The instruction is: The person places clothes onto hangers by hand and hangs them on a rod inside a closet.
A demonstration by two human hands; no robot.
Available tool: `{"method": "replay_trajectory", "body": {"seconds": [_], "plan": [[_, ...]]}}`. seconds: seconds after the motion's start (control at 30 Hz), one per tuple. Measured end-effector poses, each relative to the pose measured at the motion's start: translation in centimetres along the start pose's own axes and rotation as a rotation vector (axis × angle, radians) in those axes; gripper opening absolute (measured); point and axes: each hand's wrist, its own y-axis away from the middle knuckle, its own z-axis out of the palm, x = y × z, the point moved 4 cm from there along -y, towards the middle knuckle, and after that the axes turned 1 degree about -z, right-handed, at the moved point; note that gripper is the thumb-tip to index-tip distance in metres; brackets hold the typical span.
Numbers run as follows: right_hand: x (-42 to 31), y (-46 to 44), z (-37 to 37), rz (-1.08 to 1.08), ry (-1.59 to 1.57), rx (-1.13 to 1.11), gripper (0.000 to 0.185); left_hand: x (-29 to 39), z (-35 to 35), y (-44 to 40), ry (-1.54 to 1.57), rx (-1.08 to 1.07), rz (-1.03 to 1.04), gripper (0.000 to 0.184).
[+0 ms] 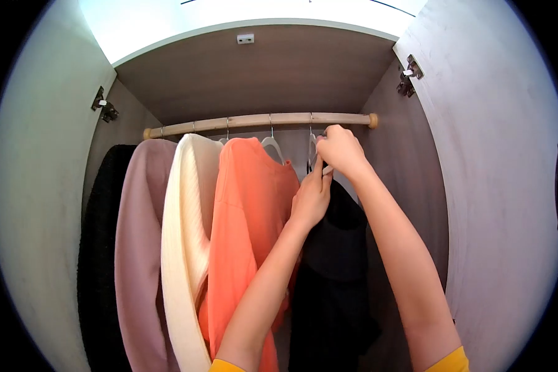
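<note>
A black garment (328,266) hangs from a pale hanger (312,146) towards the right end of the rod. My right hand (342,150) is closed around the upper part of this hanger, just below its hook. Lower and to the left, my left hand (312,197) has its fingers pressed together at the garment's top edge, beside the hanger's arm. Its fingertips partly hide what they pinch. Directly left of my left hand hangs an orange top (248,186) on another hanger (271,144).
A wooden rod (198,126) spans the wardrobe. Further left hang a cream knit (189,248), a mauve garment (144,248) and a fuzzy black one (102,260). The left door (49,186) and right door (496,186) stand open, with metal hinges on both sides.
</note>
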Motion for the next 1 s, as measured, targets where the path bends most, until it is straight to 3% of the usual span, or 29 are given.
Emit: {"method": "replay_trajectory", "body": {"seconds": [0.2,0.27,0.37,0.5,0.67,0.93,1.0], "plan": [[-0.7,1.2,-0.4,-0.009,0.025,-0.039,0.031,0.2,-0.7,1.3,-0.041,-0.019,-0.106,0.055],[-1.4,1.9,-0.9,-0.004,0.029,-0.062,0.035,1.1,-1.1,2.2,0.118,0.006,-0.021,0.059],[-2.7,3.4,-2.5,-0.162,0.181,0.141,0.046,3.4,-2.6,4.3,0.077,0.162,0.057,0.058],[-2.8,6.9,-4.9,-0.338,0.245,0.434,0.04,8.7,-5.0,9.6,0.153,0.199,0.115,0.054],[-3.9,12.0,-6.6,-0.39,0.226,0.453,0.038,13.0,-6.6,15.6,0.032,0.101,0.121,0.053],[-8.1,20.5,-12.7,-0.438,0.207,0.435,0.035,20.5,-11.5,25.9,0.044,0.211,-0.08,0.055],[-9.2,23.1,-14.5,-0.415,0.161,0.394,0.035,23.6,-13.5,28.1,-0.146,0.201,-0.004,0.054]]}}
